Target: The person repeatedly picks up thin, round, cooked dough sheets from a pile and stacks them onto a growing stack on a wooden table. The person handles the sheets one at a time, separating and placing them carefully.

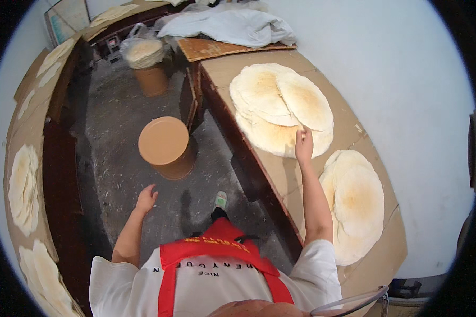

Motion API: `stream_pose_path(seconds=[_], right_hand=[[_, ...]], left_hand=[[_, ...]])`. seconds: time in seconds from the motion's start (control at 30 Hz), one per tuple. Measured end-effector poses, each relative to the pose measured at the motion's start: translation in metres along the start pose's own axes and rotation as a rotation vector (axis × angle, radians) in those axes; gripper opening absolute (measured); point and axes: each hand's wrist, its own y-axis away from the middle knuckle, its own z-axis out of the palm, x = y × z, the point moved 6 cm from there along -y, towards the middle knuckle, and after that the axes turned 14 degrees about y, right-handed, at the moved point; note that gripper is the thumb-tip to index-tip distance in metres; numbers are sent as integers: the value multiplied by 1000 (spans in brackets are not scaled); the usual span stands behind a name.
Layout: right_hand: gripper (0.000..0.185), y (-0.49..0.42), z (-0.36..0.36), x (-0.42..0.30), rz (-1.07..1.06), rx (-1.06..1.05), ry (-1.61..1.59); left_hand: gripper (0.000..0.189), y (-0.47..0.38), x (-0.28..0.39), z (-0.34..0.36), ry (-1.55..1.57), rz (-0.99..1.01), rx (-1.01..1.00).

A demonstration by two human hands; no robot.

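My right hand (304, 146) reaches over the table on the right, fingers pinched at the near edge of a round flatbread (306, 101). That bread lies on top of a broad pile of overlapping flatbreads (258, 93), pale with light brown patches. Closer to me, beside my right forearm, is a second pile of flatbreads (359, 202). My left hand (146, 200) hangs over the dark floor, its fingers apart and nothing in it.
A lidded brown drum (164, 140) stands on the floor ahead. Behind it, another drum (150, 81) carries stacked flatbreads (144, 53) in a plastic bag. White cloth (230, 25) covers the table's far end. Along the left, a long counter (37, 123) holds more flatbreads (23, 190).
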Motion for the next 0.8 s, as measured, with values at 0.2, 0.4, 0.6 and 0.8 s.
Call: stream_pose_path(seconds=[0.2,0.4,0.6,0.8], right_hand=[[49,-171,91,21,-124,164,511],[71,-244,189,32,48,-106,798],[71,-245,200,18,21,-131,922],[69,-258,195,11,23,-202,892]], left_hand=[[32,-128,82,48,100,0,-205],[25,-302,89,34,555,-226,-255],[27,-628,194,-27,897,26,44],[46,-878,229,-7,1532,-426,329]])
